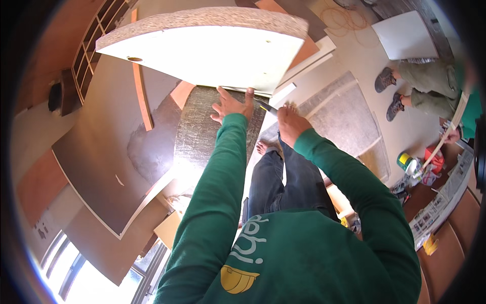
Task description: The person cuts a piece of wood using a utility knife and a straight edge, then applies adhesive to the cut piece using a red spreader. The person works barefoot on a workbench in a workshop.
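White board (202, 58): rests just beyond both hands, apparently upright, with rough edge farthest from them; could tip or slide under uneven pressure.
Left hand (233, 106): spread open, fingertips at the board's near edge, wrapped round nothing; might fail to steady with so light a touch.
Right hand (293, 125): curled closed round a slim dark tool (272, 110), pointing toward the left hand; could skid into left thumb from pushing too hard.
Dark patterned surface (205, 129): lies beneath the left hand; may let board slip, slickness impossible to tell.
Bare foot (264, 147): near, between both forearms; exposed to dropped tool.

The board (202, 53) is before the left hand (234, 106), a strip (141, 91) left of that hand, shoes (386, 80) well right.
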Motion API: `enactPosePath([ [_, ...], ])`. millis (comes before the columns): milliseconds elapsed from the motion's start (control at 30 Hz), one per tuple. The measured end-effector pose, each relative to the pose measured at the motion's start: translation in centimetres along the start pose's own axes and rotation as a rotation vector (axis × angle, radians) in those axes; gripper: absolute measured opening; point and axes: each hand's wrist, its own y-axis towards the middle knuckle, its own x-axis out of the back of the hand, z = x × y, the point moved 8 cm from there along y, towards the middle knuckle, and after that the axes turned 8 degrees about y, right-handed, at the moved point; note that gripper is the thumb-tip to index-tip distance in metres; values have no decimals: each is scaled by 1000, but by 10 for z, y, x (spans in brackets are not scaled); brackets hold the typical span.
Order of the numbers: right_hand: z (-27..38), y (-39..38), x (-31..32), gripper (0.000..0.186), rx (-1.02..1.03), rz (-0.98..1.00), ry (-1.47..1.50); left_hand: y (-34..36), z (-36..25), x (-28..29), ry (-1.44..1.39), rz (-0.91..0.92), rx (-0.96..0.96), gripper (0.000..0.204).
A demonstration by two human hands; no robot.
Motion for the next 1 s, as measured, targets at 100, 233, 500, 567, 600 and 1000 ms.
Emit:
enactPosePath([
  [100, 26, 50, -15, 25, 29, 93, 218, 2, 8, 1, 1, 18, 13, 120],
  [233, 49, 101, -39, 28, -10, 102, 265, 8, 12, -2, -28, 26, -4, 123],
  [500, 49, 120, -34, 36, -228, 364, 224, 17, 16, 8, -112, 44, 12, 126],
  [567, 44, 111, -12, 36, -283, 325, 145, 19, 15, 14, -109, 32, 22, 125],
  [600, 34, 97, 6, 35, -426, 303, 171, 19, 20, 15, -100, 68, 40, 125],
  [1000, 29, -64, 19, 22, -217, 211, 143, -2, 50, 26, -68, 177, 10, 124],
])
